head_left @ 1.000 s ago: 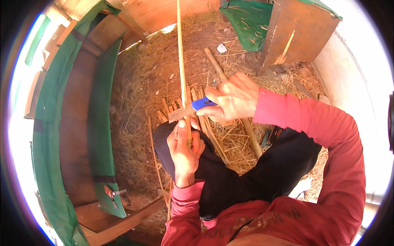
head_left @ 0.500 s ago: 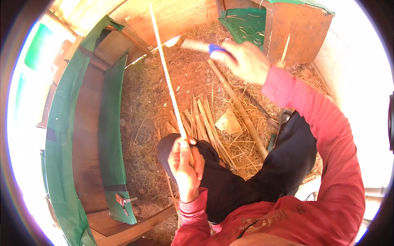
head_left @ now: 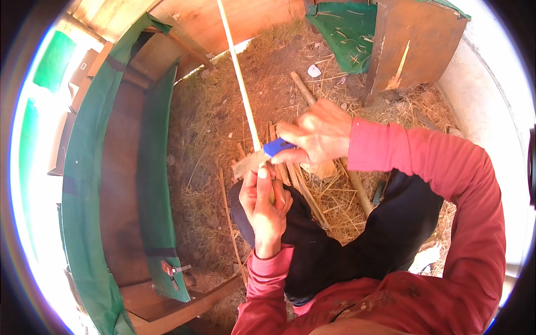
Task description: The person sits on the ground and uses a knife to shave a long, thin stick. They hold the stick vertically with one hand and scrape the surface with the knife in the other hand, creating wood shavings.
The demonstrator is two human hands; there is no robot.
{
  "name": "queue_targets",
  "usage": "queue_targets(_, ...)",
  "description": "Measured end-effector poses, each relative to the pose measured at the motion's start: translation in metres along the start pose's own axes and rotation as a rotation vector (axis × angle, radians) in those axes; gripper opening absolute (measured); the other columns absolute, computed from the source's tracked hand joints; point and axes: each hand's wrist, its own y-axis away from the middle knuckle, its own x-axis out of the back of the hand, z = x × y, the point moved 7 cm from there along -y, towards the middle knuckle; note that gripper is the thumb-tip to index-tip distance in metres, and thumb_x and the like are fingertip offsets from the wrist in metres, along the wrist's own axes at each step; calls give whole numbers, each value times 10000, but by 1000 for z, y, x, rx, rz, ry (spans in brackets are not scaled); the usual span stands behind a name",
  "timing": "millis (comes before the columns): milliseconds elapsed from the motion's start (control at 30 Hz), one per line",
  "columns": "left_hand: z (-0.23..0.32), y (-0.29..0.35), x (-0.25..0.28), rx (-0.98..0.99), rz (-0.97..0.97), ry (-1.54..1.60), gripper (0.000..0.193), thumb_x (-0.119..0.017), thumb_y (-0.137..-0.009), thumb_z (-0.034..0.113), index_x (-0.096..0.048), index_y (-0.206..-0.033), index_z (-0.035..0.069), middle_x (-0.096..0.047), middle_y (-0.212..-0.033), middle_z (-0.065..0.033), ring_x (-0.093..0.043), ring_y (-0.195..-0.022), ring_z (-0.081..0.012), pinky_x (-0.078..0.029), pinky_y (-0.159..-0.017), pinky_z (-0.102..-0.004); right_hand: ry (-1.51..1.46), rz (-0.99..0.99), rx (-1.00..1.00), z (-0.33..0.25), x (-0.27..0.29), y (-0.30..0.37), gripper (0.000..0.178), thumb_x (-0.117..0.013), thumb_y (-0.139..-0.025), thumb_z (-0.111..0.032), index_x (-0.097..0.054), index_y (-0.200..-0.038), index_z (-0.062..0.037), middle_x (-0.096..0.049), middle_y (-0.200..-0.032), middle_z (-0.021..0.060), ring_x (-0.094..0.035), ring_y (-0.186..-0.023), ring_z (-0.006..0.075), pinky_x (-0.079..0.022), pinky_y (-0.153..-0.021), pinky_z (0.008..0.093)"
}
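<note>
My left hand [head_left: 265, 209] is closed around the lower end of a long, thin pale wooden strip [head_left: 240, 81], which slants up and away toward the far wall. My right hand [head_left: 321, 134] grips the blue handle of a knife with a broad flat blade [head_left: 251, 163]. That blade lies across the strip just above my left fingers, seeming to touch it. Under my hands, over my dark-trousered knee, the strip's lower tip is hidden by my left fingers.
Several split wooden strips [head_left: 306, 195] lie on the straw-strewn ground beyond my knee, beside a long round pole [head_left: 357, 187]. Left stands a green-covered wooden frame [head_left: 153, 162] with a small red-and-metal tool [head_left: 168, 269] on it. A brown wooden panel [head_left: 416, 44] stands far right.
My right hand has swung the knife down and left from above, bringing its blade onto the strip. My left hand has shifted slightly right and up, still holding the strip.
</note>
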Motion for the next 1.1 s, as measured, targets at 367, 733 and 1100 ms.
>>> queue_targets(367, 14, -5, 10, -26, 85, 7, 213, -442, -1015, 252, -512, -929, 70, -310, -451, 64, -217, -334, -28, -156, -337, -220, 265, 145, -12, 27, -21, -28, 509, -499, -882, -589, -600, -784, -100, -538, -476, 113, -564, -432, 299, -402, -423, 405)
queue_targets(733, 26, 13, -3, 63, -87, 35, 271, -371, -1032, 309, -497, -966, 79, -398, -439, -26, -274, -284, -76, -219, -278, -219, 39, 359, -483, 96, 86, 5, 344, -564, -925, -377, -609, -886, -39, -600, -654, 180, -601, -587, 351, -456, -536, 435)
queue_targets(1100, 10, -5, -9, 47, -65, 33, 305, -353, -1034, 347, -470, -950, 78, -343, -412, 13, -228, -299, -59, -177, -323, -216, -232, -4, -115, 9, 24, 0, 362, -610, -877, -450, -558, -880, -91, -516, -500, 126, -542, -443, 346, -392, -423, 439)
